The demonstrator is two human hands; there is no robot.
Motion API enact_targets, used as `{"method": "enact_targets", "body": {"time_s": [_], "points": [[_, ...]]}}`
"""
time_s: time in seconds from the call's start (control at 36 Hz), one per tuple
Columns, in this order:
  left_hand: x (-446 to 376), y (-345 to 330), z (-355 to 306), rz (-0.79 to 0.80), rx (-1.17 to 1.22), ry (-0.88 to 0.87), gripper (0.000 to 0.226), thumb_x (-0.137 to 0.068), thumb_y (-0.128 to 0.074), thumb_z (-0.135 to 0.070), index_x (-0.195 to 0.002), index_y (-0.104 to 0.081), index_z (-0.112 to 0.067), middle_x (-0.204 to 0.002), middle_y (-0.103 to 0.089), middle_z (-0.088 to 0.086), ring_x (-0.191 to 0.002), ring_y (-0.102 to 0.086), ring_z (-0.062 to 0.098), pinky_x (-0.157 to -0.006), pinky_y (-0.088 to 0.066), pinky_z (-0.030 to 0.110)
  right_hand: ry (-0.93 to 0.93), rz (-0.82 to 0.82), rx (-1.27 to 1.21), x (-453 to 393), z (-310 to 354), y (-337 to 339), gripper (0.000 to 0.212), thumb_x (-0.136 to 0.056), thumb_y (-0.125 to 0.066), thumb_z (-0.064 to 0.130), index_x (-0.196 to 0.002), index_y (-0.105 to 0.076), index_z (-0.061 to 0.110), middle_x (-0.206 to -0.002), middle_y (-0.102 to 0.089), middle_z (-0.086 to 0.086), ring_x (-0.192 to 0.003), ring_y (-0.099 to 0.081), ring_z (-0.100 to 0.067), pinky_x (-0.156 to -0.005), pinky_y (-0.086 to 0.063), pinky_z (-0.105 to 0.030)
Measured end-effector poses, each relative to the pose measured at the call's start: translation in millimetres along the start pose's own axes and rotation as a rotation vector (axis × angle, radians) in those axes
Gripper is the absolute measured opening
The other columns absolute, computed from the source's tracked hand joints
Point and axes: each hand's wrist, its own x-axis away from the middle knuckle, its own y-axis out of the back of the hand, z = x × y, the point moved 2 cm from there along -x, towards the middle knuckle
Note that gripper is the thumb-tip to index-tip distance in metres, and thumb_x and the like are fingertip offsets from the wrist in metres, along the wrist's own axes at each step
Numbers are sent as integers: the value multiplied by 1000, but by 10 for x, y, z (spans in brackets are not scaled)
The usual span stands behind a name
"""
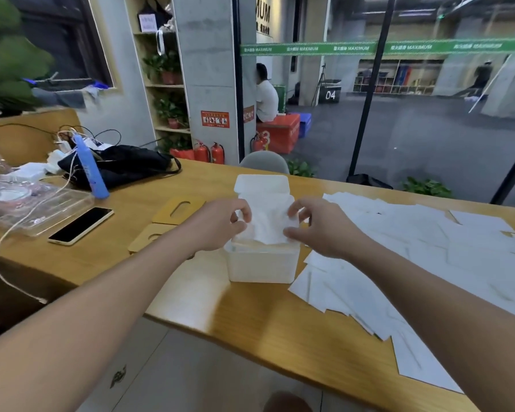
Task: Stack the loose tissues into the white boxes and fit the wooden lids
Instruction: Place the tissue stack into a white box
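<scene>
The counter (pixel 250 316) carries a wide spread of loose tissues (pixel 399 248) just right of the grip, kept within reach for refilling. Directly under the grip stands a white box (pixel 262 266), a wooden lid (pixel 177 210) waiting to its left. Left hand (pixel 220 224) and right hand (pixel 321 227) each pinch a side of the tissue stack (pixel 266 224), likely to settle it in squarely.
</scene>
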Motion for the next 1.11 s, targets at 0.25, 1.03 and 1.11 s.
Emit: {"method": "enact_targets", "body": {"time_s": [0.25,1.03,1.11], "points": [[-118,-217,-179,122,-310,-5,5,-106,-62,-31,-110,-59,-31,-102,-61,-9,-85,-58,13,-62,-43,34,17,113,240,-128,31,-256,25,-94,-82,38,-112,-65,34,-105,-70,9,-97,-65,-18,-98,-55,-44],[-278,-246,-248,329,-401,139,58,-101,-69,-29,-156,-50,-32,-109,-56,-8,-119,-51,27,-79,-39,35,112,239,452,-303,35,-257,34,-91,-87,42,-121,-79,29,-115,-76,9,-103,-65,-18,-103,-51,-40],[-259,-232,-298,322,-432,130,58,-101,-67,-26,-157,-53,-31,-111,-58,-8,-115,-51,24,-85,-34,35,99,236,440,-309,19,-247,34,-90,-88,41,-120,-80,29,-114,-75,10,-101,-64,-16,-101,-51,-38]]}}
